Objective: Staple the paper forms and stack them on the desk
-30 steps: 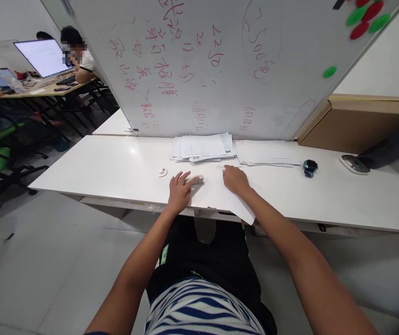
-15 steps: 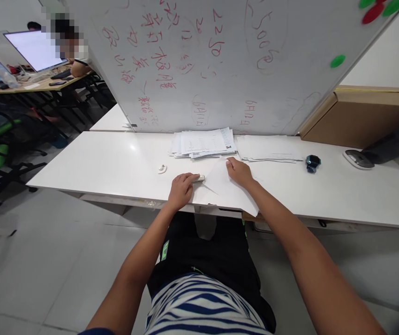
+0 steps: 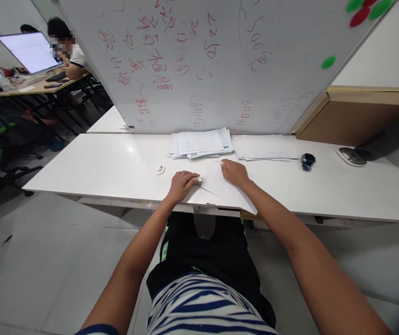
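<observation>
On the white desk, my left hand [image 3: 182, 185] is closed over a small beige block-shaped tool [image 3: 199, 180] whose end looks metallic. Its kind is not clear, as the fingers cover most of it. This tool sits at the left edge of a white sheet of paper [image 3: 232, 193]. My right hand [image 3: 234, 172] grips the far part of that sheet, thumb on top. The sheet's near corner hangs over the desk's front edge. To the left of my left hand lies a small white curved item [image 3: 160, 170].
A stack of printed papers [image 3: 202, 142] and another paper pile [image 3: 267, 148] lie before the whiteboard [image 3: 220, 83]. To the right are a dark watch [image 3: 308, 161], a computer mouse [image 3: 351, 157] and a cardboard box [image 3: 353, 114]. A person [image 3: 76, 63] sits at another desk.
My left hand has turned the beige tool, so its end now faces more toward me. The right hand still grips the sheet. The whole view has shifted slightly.
</observation>
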A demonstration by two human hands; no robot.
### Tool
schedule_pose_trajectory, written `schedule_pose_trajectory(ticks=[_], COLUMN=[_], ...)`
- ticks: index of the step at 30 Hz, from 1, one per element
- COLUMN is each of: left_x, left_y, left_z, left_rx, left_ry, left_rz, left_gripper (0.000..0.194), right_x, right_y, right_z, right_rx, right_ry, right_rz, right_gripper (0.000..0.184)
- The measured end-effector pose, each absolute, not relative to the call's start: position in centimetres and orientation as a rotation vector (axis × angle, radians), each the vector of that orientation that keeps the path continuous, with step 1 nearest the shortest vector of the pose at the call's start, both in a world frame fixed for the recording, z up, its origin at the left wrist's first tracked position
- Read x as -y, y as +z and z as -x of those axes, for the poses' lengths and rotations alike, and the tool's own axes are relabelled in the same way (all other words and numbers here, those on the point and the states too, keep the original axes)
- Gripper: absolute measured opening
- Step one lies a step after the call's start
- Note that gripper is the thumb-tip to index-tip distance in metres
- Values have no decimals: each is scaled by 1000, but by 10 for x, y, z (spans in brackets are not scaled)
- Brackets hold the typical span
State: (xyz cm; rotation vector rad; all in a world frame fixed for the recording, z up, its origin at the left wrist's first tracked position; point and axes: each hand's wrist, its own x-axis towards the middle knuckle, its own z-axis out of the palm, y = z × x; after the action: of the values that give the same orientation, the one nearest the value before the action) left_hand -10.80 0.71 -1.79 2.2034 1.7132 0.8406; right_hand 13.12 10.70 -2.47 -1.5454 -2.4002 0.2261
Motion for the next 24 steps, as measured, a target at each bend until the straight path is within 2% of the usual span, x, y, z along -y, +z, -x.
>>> schedule_pose_trajectory(ticks=[11,24], left_x=[1,3], left_y=[-16,-22], left_z=[105,105], left_rx=[-1708,-1782], left_ry=[977,1003], left_rz=[-2040,-2153], left_gripper=[35,27], right_x=[-103,-98], right_y=[-22,-24], right_z=[-124,-123], right_rx=[2491,2378], right_ry=[148,235], right_rz=[1612,1593], right_gripper=[39,37])
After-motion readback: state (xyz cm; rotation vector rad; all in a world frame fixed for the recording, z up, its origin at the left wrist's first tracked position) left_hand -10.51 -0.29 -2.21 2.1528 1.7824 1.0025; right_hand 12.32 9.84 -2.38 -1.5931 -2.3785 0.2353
